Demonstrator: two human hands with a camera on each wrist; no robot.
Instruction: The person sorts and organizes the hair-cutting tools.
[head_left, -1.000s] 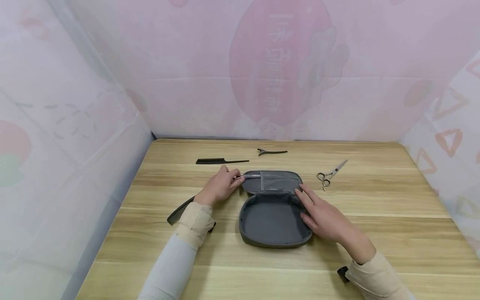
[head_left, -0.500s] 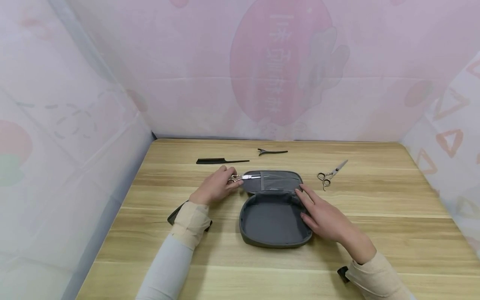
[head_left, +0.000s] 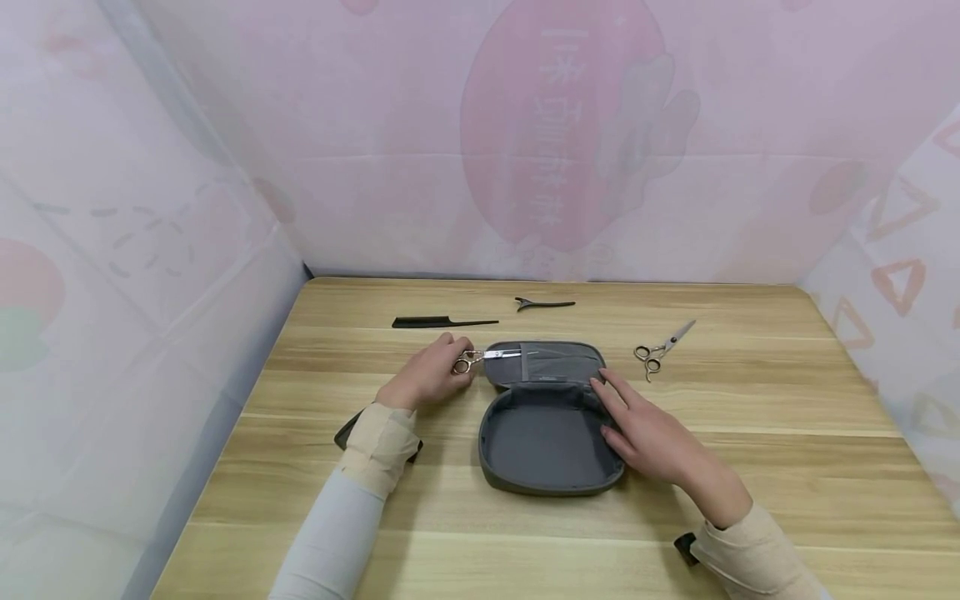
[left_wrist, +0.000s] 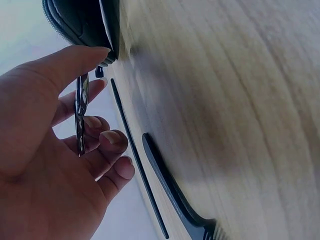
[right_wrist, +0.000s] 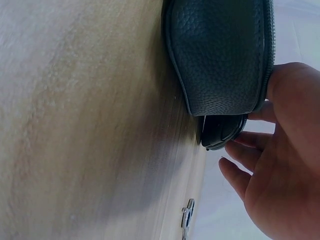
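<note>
1. Grey fabric lines the open zip case [head_left: 551, 437] at lower centre of the head view; its near tray holds nothing that shows.
2. On the case's right rim rests the right hand [head_left: 647, 433], fingers straight and flat along the edge, pinning it to the wooden table [head_left: 750, 467]; the right wrist view shows the same fingers against the pebbled shell [right_wrist: 220, 55].
3. Left of the case, the left hand [head_left: 429, 377] pinches the ring handles of a pair of scissors [head_left: 486, 357]. The left wrist view shows thumb and curled fingers closed around the metal [left_wrist: 80, 115].
4. The scissor blades lie across the left part of the case's far flap [head_left: 555, 362], seemingly under an elastic strap there; how deep they sit I cannot tell.
5. My reading: the step in hand is moving these scissors along that strap. The next move calls for a straight pull or push along the blade line while the right hand keeps the case from sliding.
6. Farther off, apart from the case: second scissors [head_left: 662, 348] at right, a tail comb [head_left: 442, 322] at upper left, and a black hair clip [head_left: 543, 303] near the table's back edge.
</note>
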